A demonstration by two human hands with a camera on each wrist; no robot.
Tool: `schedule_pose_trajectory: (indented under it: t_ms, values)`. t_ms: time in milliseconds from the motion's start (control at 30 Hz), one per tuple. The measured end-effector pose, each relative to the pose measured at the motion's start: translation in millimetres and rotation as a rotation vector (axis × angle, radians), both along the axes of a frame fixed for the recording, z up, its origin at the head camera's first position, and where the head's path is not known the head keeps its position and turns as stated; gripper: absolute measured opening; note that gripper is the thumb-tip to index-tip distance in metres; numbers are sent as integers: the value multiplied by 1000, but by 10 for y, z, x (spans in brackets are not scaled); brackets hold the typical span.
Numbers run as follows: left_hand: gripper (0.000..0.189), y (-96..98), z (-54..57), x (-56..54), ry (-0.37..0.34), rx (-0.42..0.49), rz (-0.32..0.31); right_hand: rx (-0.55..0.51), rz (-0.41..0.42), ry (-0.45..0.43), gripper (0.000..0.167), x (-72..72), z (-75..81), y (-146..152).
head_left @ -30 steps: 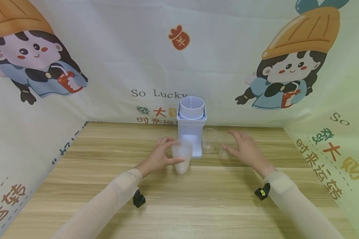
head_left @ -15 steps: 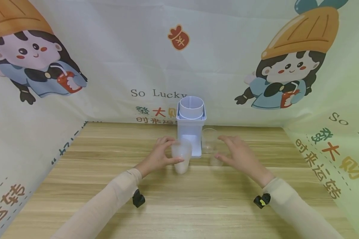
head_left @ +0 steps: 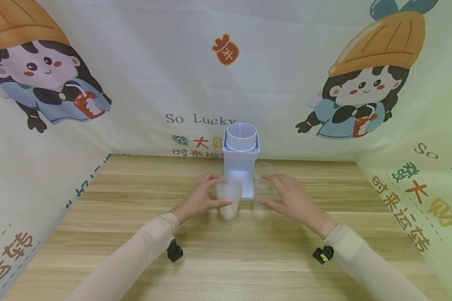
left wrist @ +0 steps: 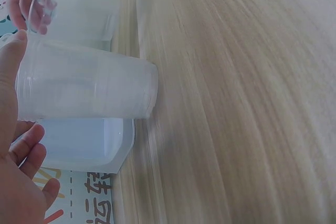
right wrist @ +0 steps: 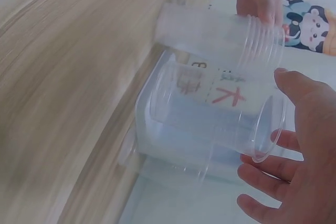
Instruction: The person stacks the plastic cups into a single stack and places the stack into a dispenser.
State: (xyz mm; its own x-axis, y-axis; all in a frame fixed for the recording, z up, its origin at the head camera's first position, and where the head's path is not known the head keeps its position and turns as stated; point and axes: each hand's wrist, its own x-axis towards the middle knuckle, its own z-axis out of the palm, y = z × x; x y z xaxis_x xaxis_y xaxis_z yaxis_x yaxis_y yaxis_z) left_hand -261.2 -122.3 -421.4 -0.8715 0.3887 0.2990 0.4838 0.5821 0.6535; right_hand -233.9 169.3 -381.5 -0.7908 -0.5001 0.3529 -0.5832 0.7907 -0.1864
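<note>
In the head view my left hand [head_left: 200, 197] grips a stack of clear plastic cups [head_left: 229, 200] between thumb and fingers. The left wrist view shows the stack [left wrist: 86, 82] upright, its nested rims at my fingers. My right hand [head_left: 295, 202] pinches one clear plastic cup [right wrist: 210, 111] near its rim, thumb on one side and fingers on the other. That cup is faint in the head view and stands to the right of the stack, apart from it. A further clear cup [right wrist: 176, 170] stands behind it.
A pale lilac cup holder [head_left: 240, 161] with a round tube in its top stands at the back of the wood-grain table [head_left: 248, 255]. The further cup is close to its right side. A printed cloth [head_left: 154, 75] rises along the back and sides.
My right hand has moved left with the cup, from the far right of the holder toward the stack. The left hand and its stack have stayed in place.
</note>
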Motion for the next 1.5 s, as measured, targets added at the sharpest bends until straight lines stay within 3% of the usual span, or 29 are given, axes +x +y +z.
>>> schedule_pose_trajectory:
  t_ms: [433,767,1233,1500]
  values:
    - [67,-4,-7,5,8,-5,0,4,23,23,72,-10,16,-113]
    - [67,-3,-3,2,15,4,-5,-18,35,-9,74,0,151,-140]
    - [67,-2,-20,-10,-16,4,4,-72,36,62,72,-8,572,-140]
    - [65,2,-27,-11,9,4,2,-69,42,84,74,-24,739,-137]
